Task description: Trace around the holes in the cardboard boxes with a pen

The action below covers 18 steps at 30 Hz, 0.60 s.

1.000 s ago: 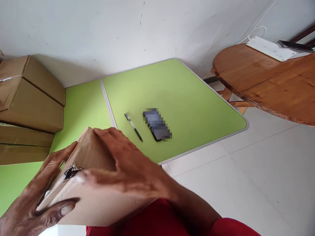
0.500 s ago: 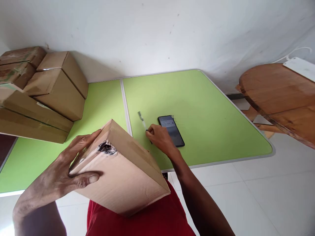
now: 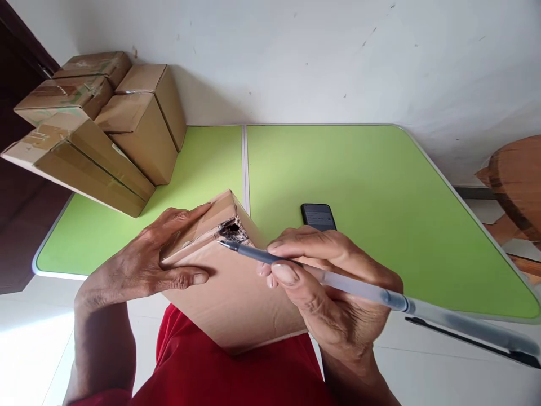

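A brown cardboard box is tilted up at the table's near edge, in front of my red shirt. Its top corner has a ragged dark hole with blackened edges. My left hand grips the box's upper left edge, thumb on the near face and fingers over the top. Between the thumb and fingers of my right hand is a pen with a clear barrel and its cap on the back end. The pen's tip is by the lower rim of the hole; whether it touches the cardboard I cannot tell.
A phone lies on the green folding table, partly hidden behind my right hand. Several closed cardboard boxes stand together at the table's left end. A brown wooden piece of furniture is at the right edge.
My right hand has come up from the tabletop beside the phone, bringing the pen to the box's torn corner. The left hand still holds the box. The view has shifted left.
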Motion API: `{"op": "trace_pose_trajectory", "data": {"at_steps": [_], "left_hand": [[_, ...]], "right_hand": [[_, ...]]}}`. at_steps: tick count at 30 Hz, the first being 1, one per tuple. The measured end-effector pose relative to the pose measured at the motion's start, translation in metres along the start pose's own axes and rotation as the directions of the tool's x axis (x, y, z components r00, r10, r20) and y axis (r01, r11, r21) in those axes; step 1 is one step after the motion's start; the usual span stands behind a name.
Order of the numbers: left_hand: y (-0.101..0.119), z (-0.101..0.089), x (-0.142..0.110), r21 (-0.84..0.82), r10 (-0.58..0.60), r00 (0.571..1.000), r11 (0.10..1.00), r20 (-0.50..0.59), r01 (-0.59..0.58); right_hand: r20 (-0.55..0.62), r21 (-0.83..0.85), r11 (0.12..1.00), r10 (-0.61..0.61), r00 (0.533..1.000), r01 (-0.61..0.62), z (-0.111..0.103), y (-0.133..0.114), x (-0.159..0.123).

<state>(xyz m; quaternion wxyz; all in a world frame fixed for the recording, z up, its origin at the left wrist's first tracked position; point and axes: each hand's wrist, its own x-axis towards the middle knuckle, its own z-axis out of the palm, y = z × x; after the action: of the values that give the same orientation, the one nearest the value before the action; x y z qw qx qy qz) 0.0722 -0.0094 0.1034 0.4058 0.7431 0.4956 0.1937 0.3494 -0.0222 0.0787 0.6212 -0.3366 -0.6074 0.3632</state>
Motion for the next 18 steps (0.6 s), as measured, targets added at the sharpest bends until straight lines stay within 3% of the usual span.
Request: {"op": "trace_pose_trajectory", "data": {"at_steps": [18], "left_hand": [[0.011,0.004,0.002,0.008,-0.067,0.997,0.998,-0.044,0.068]], "right_hand": [[0.026,-0.138,0.990,0.006,1.000,-0.003,-0.011,-0.002,-0.003]]}}
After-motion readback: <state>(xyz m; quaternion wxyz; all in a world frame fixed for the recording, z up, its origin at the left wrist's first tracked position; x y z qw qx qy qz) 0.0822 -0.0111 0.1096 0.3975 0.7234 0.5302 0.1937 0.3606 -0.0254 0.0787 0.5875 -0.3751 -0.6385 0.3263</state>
